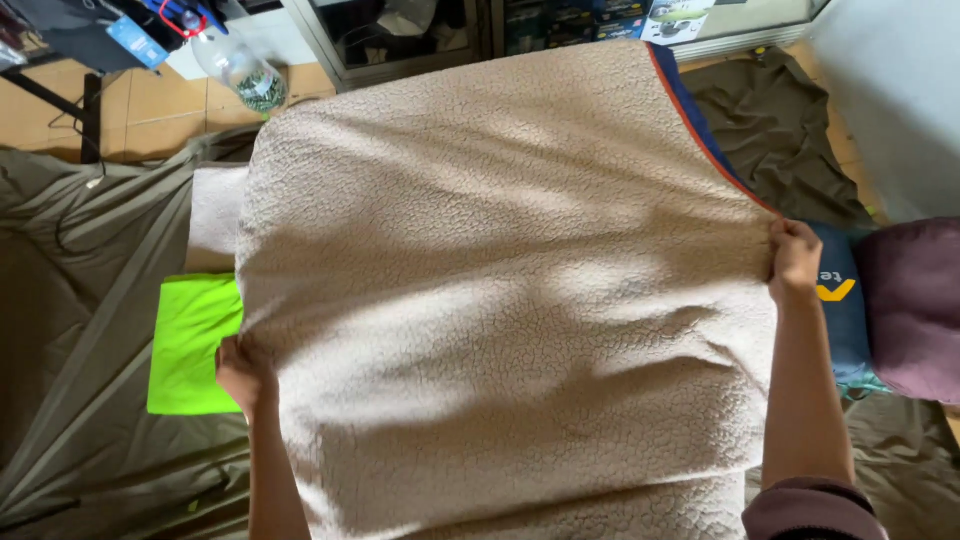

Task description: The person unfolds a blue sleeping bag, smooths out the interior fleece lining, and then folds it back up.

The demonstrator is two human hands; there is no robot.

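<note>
A large beige fleece blanket [500, 300] with a navy and orange edge fills most of the head view, stretched out flat in front of me. My left hand [243, 372] grips its left edge, low in the frame. At the right, my right hand [794, 258] pinches the blanket's right edge just below the coloured trim. Both arms reach up from the bottom of the frame. What lies under the blanket is hidden.
A bright green folded cloth [190, 345] lies left of the blanket on an olive-grey sheet [70, 330]. A blue bag [845, 300] and a maroon bundle [915, 310] sit at the right. A plastic bottle [235, 65] and a cabinet [400, 40] stand beyond.
</note>
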